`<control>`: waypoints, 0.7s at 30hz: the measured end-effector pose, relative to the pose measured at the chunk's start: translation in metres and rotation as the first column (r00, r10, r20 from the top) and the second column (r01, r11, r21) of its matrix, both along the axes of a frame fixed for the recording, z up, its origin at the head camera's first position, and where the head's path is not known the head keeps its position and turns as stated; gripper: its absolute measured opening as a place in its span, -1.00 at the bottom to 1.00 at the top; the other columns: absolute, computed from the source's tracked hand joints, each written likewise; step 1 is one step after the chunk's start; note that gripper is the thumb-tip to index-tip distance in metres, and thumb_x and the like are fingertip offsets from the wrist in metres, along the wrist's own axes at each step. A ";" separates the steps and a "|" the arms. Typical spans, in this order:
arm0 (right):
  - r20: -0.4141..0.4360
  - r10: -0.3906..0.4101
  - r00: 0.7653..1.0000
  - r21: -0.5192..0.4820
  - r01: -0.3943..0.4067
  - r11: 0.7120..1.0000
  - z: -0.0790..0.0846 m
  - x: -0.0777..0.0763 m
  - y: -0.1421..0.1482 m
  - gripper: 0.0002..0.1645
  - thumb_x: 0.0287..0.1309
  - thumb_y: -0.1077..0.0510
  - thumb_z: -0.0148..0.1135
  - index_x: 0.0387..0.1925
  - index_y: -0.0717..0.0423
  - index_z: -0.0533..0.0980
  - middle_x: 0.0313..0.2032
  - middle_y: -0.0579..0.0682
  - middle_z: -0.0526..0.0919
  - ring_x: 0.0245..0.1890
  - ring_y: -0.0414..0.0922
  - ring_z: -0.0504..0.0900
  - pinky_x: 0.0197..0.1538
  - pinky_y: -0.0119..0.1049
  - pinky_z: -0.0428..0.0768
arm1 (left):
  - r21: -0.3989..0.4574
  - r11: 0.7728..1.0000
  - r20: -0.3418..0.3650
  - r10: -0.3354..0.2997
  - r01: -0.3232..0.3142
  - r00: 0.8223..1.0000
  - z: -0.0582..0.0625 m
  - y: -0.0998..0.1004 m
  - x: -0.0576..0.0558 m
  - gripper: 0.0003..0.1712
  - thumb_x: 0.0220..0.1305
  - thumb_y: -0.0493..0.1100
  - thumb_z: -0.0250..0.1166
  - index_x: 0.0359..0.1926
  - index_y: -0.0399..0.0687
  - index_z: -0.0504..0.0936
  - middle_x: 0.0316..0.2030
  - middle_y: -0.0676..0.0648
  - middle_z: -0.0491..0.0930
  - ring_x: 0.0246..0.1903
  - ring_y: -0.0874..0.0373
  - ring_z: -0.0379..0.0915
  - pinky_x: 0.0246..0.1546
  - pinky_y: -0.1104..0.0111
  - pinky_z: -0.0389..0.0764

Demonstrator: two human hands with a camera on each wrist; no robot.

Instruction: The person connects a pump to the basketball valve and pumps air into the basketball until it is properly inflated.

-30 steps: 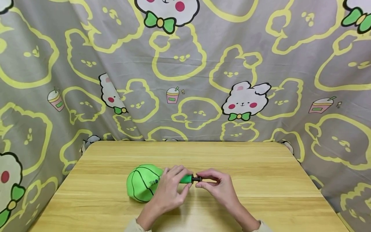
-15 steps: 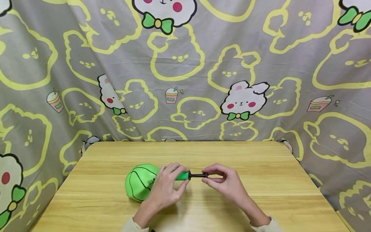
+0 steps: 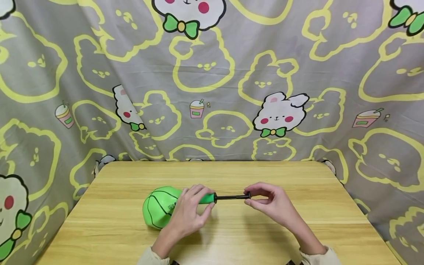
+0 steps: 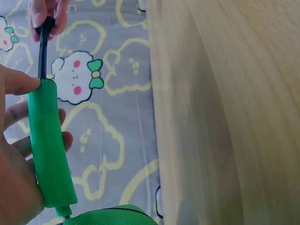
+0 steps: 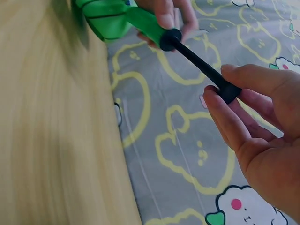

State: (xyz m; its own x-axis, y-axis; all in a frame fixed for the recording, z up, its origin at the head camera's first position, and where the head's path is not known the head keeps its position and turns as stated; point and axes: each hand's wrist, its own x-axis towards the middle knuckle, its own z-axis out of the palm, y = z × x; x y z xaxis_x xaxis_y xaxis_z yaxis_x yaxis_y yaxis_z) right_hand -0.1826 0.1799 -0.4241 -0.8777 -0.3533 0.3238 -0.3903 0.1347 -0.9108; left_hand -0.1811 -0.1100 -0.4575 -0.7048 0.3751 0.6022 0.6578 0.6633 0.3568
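A green pump [image 4: 51, 143] is lying sideways between the two hands, above the middle of the table [image 3: 298, 232]. Its long black rod [image 3: 232, 197] is sticking out toward the table's right edge. The left hand [image 3: 192, 211] is holding the green tube, with its thumb touching near the end where the rod is poking out. The right hand [image 3: 275, 206] is pinching the black knob [image 5: 228, 93] on the rod's tip with its thumb and fingers. Most of the rod is showing bare between the hands.

At the pump's other end, a thin metal pin [image 4: 65, 217] is meeting a green ball [image 3: 158, 209]; how far it is going in is hard to tell. The ball is sitting beside the left hand, toward the table's left edge, and the hand is hiding part of it. Black lines are running over the ball, and it is looking a bit lumpy.

Pale sleeves [image 3: 321, 257] are covering the arms on the table's near side. Behind the far edge, a gray cloth [image 3: 212, 101] is hanging, showing yellow animal shapes and a white bunny [image 3: 279, 112] wearing a green bow.
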 end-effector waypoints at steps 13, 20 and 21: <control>-0.023 0.063 0.998 0.019 -0.062 0.998 0.009 -0.001 0.017 -0.70 0.14 0.35 0.47 -0.06 0.24 0.67 -0.09 0.21 0.70 -0.06 -0.03 0.74 -0.12 -0.13 0.71 | 0.015 1.000 0.031 0.004 -0.005 1.000 0.001 -0.002 0.001 -0.67 0.20 -0.04 0.41 0.00 0.08 0.69 -0.07 0.09 0.67 -0.02 0.17 0.58 -0.05 0.14 0.50; -0.047 0.020 0.999 -0.001 -0.020 1.000 0.005 -0.001 0.012 -0.69 0.06 0.37 0.52 -0.10 0.26 0.70 -0.12 0.22 0.73 -0.11 -0.05 0.76 -0.15 -0.13 0.71 | 0.017 1.000 0.028 0.000 -0.001 1.000 0.001 0.000 0.002 -0.66 0.20 -0.06 0.41 0.01 0.06 0.68 -0.08 0.07 0.66 -0.03 0.17 0.58 -0.03 0.10 0.50; -0.046 0.011 0.999 -0.006 -0.012 1.000 0.004 -0.001 0.011 -0.69 0.05 0.37 0.52 -0.11 0.27 0.70 -0.13 0.22 0.73 -0.11 -0.05 0.77 -0.15 -0.13 0.71 | 0.018 1.000 0.028 -0.001 0.000 1.000 0.001 0.000 0.002 -0.66 0.20 -0.06 0.41 0.01 0.06 0.68 -0.08 0.07 0.66 -0.03 0.17 0.58 -0.03 0.09 0.50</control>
State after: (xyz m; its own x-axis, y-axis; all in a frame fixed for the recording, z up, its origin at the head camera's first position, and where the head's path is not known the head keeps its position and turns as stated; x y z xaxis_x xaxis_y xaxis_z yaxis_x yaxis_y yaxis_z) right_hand -0.1835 0.1910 -0.4199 -0.8576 -0.3610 0.3663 -0.4335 0.1243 -0.8925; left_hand -0.1793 -0.1096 -0.4566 -0.7211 0.3649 0.5890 0.6480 0.6562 0.3868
